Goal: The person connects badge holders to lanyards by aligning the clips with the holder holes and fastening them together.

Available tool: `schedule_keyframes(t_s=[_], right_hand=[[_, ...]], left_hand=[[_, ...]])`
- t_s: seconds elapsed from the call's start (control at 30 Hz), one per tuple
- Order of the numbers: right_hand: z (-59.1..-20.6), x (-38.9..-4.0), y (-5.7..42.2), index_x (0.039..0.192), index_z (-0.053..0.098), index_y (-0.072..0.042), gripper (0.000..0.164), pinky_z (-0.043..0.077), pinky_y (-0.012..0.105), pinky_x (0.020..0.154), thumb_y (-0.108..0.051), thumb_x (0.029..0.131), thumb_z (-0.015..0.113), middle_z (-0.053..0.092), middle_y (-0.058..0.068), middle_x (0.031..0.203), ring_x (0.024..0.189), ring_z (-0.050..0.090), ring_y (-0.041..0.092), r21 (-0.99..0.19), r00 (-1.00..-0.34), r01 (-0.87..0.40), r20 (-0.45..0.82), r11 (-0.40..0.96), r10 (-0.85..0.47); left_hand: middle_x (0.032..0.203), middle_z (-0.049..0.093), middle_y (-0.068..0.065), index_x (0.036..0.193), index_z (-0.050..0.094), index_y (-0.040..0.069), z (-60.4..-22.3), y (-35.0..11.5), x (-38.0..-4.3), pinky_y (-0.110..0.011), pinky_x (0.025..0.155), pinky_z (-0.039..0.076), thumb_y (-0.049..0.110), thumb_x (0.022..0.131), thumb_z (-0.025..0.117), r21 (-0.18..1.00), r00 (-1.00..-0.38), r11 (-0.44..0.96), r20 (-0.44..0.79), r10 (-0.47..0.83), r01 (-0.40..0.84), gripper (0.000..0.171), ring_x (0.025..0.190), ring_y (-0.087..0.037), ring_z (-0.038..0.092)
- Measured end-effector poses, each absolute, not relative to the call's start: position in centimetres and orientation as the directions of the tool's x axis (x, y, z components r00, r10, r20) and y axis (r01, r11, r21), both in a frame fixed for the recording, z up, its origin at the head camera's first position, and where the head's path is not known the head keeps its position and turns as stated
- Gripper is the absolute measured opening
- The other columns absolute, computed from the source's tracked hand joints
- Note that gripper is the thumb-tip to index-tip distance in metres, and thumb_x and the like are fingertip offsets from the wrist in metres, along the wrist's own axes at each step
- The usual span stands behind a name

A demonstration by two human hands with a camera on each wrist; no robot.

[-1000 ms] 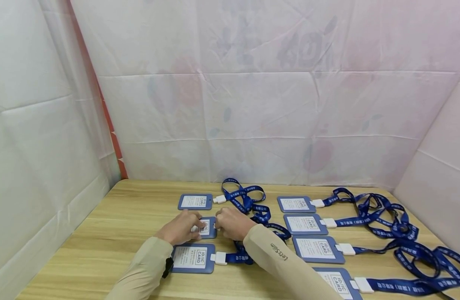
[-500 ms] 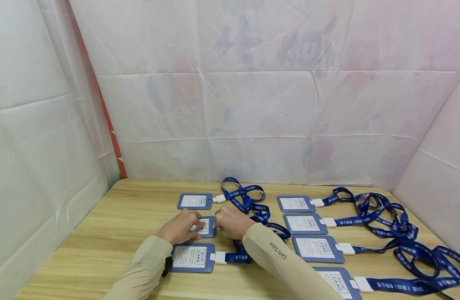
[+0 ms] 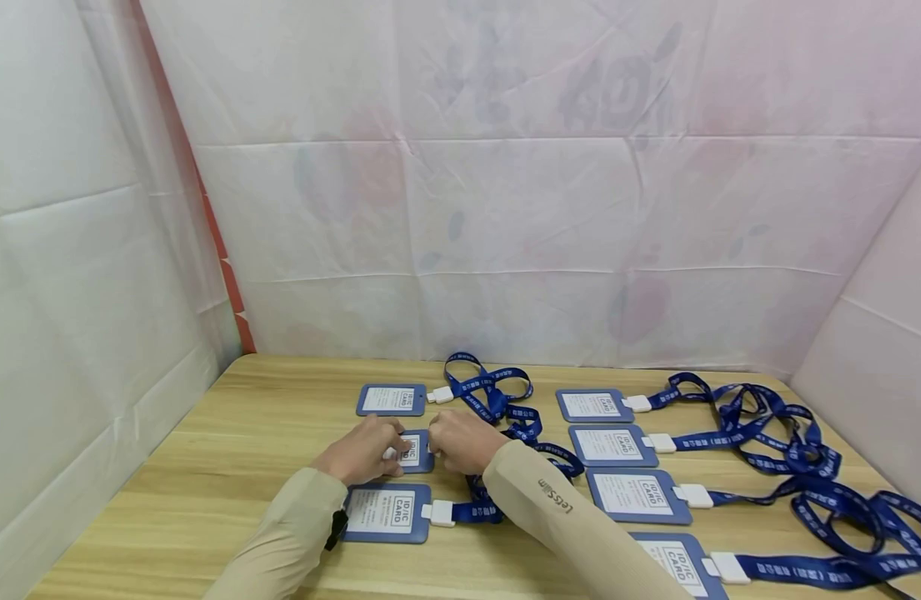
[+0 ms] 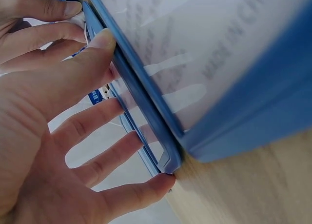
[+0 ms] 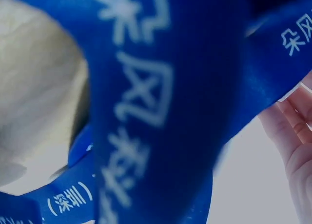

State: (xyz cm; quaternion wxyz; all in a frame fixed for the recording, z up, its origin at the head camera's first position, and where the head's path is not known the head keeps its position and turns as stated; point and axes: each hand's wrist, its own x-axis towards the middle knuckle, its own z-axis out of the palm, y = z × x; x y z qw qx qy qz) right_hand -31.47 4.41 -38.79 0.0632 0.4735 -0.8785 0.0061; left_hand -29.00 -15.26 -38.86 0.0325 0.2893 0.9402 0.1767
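My left hand (image 3: 366, 452) lies over a blue ID card holder (image 3: 412, 452) in the middle of the left column. In the left wrist view, its thumb presses the near edge and its fingertips hold the far edge. At that holder's right end, my right hand (image 3: 463, 440) pinches the white clip (image 4: 78, 20) of a blue lanyard, mostly hidden by the fingers. Blue lanyard ribbon (image 5: 146, 107) with white lettering fills much of the right wrist view. A nearer card holder (image 3: 381, 512), with its white clip (image 3: 441, 513) beside the slot, lies just below my left hand.
Behind my hands lies another card holder (image 3: 390, 400) with its clip (image 3: 439, 395) and looped lanyard (image 3: 498, 392). To the right, several card holders (image 3: 633, 496) form a column, their lanyards (image 3: 783, 425) tangled toward the table's right edge. White cloth walls (image 3: 505, 208) surround the wooden table (image 3: 205, 467).
Both hands stay at the middle card holder and its clip with hardly any movement. The head view has shifted very slightly.
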Motion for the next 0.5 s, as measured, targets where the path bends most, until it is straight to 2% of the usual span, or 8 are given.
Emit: schedule_keyframes(t_s=[0.2, 0.5], right_hand=[[-38.83, -31.38, 4.63, 0.087, 0.082, -0.005, 0.013, 0.052, 0.015, 0.066, 0.006, 0.081, 0.077, 0.074, 0.002, 0.085, 0.074, 0.066, 0.007, 0.004, -0.546, -0.834, 0.129, 0.551, -0.828], [-38.99, -31.54, 4.50, 0.092, 0.081, -0.001, 0.016, 0.056, 0.017, 0.071, 0.008, 0.080, 0.077, 0.076, 0.006, 0.090, 0.083, 0.072, 0.014, -0.049, -0.570, -0.820, 0.149, 0.570, -0.808]], left_hand=[[0.124, 0.065, -0.023, 0.109, 0.076, -0.004, -38.98, -15.26, -29.06, -0.047, 0.092, 0.055, 0.003, 0.083, 0.082, 0.348, -0.828, 0.771, 0.032, 0.560, 0.534, 0.028, 0.112, -0.037, 0.064], [0.125, 0.065, -0.024, 0.109, 0.076, -0.004, -39.06, -15.36, -29.19, -0.047, 0.093, 0.054, 0.003, 0.084, 0.082, 0.342, -0.814, 0.756, 0.050, 0.579, 0.558, 0.027, 0.114, -0.039, 0.064]])
